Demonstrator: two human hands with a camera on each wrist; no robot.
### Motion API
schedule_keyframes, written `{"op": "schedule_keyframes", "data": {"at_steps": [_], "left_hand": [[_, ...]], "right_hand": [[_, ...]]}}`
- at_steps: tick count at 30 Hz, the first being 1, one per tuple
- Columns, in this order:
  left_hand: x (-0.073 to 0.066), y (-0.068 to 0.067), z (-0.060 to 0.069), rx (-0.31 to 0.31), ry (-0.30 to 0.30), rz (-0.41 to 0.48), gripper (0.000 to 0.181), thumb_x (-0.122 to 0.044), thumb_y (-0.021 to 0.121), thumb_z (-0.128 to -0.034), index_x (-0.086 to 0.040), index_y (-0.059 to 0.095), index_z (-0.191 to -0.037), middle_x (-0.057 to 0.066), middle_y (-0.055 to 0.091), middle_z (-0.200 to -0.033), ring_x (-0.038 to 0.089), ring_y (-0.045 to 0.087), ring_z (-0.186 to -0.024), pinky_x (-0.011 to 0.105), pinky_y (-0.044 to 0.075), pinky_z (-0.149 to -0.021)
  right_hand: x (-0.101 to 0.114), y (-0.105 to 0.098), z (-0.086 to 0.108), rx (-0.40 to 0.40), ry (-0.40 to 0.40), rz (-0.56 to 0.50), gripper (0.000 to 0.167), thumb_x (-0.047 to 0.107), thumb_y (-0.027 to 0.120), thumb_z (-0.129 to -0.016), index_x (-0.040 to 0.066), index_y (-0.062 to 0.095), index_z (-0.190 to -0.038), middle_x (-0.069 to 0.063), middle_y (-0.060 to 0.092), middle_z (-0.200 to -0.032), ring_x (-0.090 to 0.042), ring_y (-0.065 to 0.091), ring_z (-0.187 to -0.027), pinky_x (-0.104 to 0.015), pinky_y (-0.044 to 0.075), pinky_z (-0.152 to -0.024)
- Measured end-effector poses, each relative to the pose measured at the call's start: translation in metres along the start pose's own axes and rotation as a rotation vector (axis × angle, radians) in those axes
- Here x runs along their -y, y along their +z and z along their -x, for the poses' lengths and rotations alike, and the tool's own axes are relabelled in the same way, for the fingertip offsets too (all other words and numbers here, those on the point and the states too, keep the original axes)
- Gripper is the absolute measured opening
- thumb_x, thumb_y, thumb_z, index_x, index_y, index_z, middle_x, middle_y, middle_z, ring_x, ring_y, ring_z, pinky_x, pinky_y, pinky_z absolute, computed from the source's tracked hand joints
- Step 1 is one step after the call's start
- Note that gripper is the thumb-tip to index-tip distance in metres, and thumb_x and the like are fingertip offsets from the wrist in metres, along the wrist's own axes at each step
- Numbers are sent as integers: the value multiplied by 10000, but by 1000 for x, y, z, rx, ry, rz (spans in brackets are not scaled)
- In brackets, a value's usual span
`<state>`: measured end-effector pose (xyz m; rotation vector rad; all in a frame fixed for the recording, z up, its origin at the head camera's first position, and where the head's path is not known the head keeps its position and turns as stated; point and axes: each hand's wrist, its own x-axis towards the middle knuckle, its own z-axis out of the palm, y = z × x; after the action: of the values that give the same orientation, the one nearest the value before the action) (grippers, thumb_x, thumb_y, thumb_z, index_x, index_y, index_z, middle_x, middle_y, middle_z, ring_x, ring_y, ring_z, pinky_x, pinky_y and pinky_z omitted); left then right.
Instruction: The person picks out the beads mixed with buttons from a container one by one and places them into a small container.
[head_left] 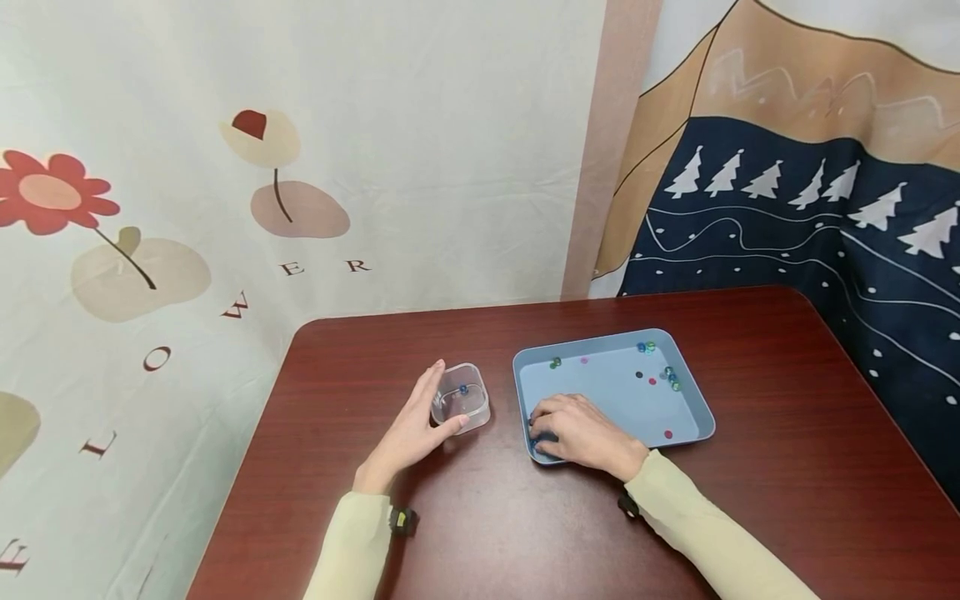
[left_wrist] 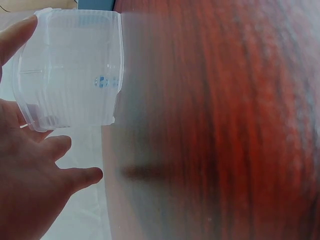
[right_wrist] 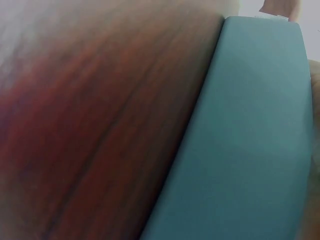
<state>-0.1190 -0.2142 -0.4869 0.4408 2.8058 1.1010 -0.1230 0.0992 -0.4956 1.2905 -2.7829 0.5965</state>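
My left hand (head_left: pixel 411 427) is around a small clear plastic box (head_left: pixel 472 421), thumb at its near side and fingers at its far left side. A blue marble (head_left: pixel 462 389) lies inside the box, showing through the wall in the left wrist view. Over the near left corner of a blue tray (head_left: pixel 615 340), my right hand (head_left: pixel 581 432) reaches in with bent fingers, close to some blue marbles (head_left: pixel 534 447). Its fingertips are partly hidden, so whether they pinch a marble is unclear. The right wrist view shows mostly the tray's outer wall (right_wrist: pixel 245 125).
Green marbles (head_left: pixel 556 362) lie at the tray's far left; blue-green marbles (head_left: pixel 647 347) and several more (head_left: pixel 672 379) lie at its right. Small flat red pieces (head_left: pixel 668 434) and a dark piece (head_left: pixel 639 374) are scattered there. The brown table (head_left: pixel 360 358) meets curtains behind.
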Motion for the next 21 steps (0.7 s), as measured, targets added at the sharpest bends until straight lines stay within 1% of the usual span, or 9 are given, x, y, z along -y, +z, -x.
{"op": "schedule_keyframes", "data": {"at_steps": [4,7,13,17,21], "left_hand": [[1,0,0,3,-6,-2,1000,-419,766,-933,-91,171,-1666,98,178,-1719,287,253,-1550,529,300,-1217],[2,0,-1,3,-4,-3,1000,-429,765,-933,-84,176,-1664,96,179,-1719,289,255,-1550,533,304,-1214],[3,1,-1,0,-2,-3,1004,-437,766,-933,-88,174,-1665,94,178,-1720,286,260,-1548,529,310,-1211],[3,1,-2,1,-4,2,1002,-434,765,-933,-110,168,-1670,86,173,-1721,281,257,-1548,521,308,-1214],[3,1,-2,2,-1,6,999,-433,762,-936,-103,169,-1668,77,170,-1722,278,253,-1550,517,303,-1217]], "right_hand": [[-2,1,1,-25,-14,-11,97,204,818,-897,187,817,-992,30,721,-1079,-199,660,-1050,-477,553,-887],[-3,1,3,-41,-11,-31,110,193,806,-909,174,805,-1018,34,724,-1078,-193,662,-1053,-469,552,-898],[-2,-4,6,-78,26,-86,138,180,801,-921,149,787,-1055,28,724,-1093,-193,668,-1066,-452,552,-935],[0,-9,7,-113,53,-104,146,172,803,-920,139,783,-1062,21,723,-1092,-198,669,-1070,-453,549,-954],[3,-14,6,-151,70,-116,155,175,799,-926,140,778,-1076,23,724,-1095,-195,668,-1072,-456,544,-964]]}}
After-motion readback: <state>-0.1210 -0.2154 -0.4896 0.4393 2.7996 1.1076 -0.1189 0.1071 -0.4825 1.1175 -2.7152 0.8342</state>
